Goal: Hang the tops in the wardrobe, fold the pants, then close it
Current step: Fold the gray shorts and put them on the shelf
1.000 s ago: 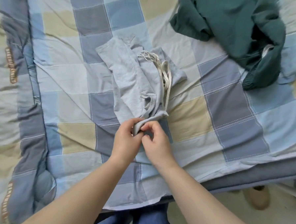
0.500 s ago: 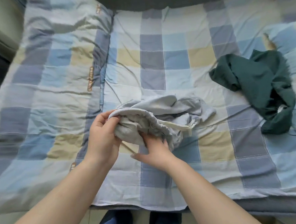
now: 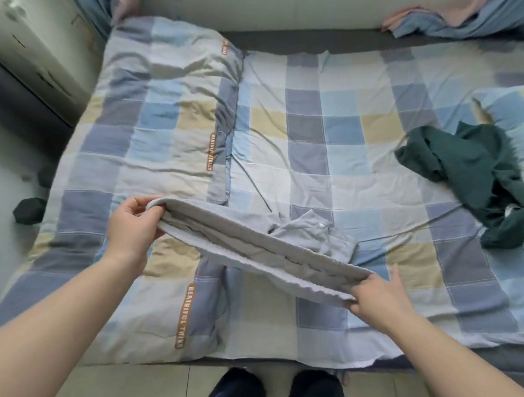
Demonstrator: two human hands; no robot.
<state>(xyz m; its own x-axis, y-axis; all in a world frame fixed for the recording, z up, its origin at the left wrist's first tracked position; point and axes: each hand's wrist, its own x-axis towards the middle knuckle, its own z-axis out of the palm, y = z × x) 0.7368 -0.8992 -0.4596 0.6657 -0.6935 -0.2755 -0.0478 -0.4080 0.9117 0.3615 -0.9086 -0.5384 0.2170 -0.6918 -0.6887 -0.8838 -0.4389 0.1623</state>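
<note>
Grey pants (image 3: pixel 257 253): soft matt knit cloth; checked quilt (image 3: pixel 159 118): smooth creased cotton; green garment (image 3: pixel 477 168): matt cloth

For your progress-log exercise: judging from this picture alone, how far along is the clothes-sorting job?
Done: nothing folded shows here, and the wardrobe is out of view. In hand: the left hand and right hand stretch the grey pants by the waistband above the bed. Left: folding them, handling the crumpled green garment, closing the wardrobe.
</note>
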